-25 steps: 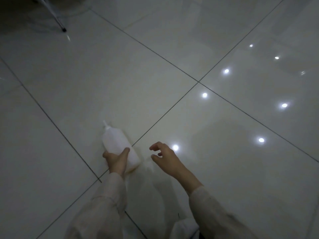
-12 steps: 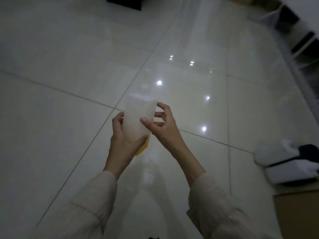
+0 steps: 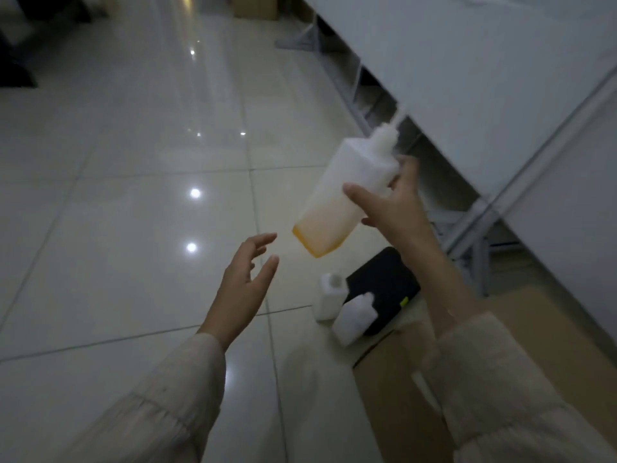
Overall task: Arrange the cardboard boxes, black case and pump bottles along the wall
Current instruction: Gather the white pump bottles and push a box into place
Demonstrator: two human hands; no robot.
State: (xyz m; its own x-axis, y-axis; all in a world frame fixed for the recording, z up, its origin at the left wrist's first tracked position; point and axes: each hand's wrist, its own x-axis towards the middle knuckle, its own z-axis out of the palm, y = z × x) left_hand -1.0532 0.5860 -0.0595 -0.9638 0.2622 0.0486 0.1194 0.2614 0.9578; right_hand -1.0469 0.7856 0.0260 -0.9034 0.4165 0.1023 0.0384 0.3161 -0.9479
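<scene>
Translucent white plastic pump bottle (image 3: 347, 195) with amber liquid hangs tilted in the right hand (image 3: 394, 208), grip wrapped around it, above the black case (image 3: 384, 289); left hand (image 3: 247, 282) spread empty

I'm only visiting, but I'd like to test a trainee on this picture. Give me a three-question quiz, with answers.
1. True or false: the right hand holds the pump bottle in the air.
2. Which describes the left hand? A) open and empty B) gripping the black case C) resting on a box
3. Fill in: beside the black case on the floor stand ___ small white bottles.

Key
1. True; the bottle is tilted, its yellowish bottom end toward the left hand.
2. A
3. Two; the second is nearer the cardboard box.
</scene>
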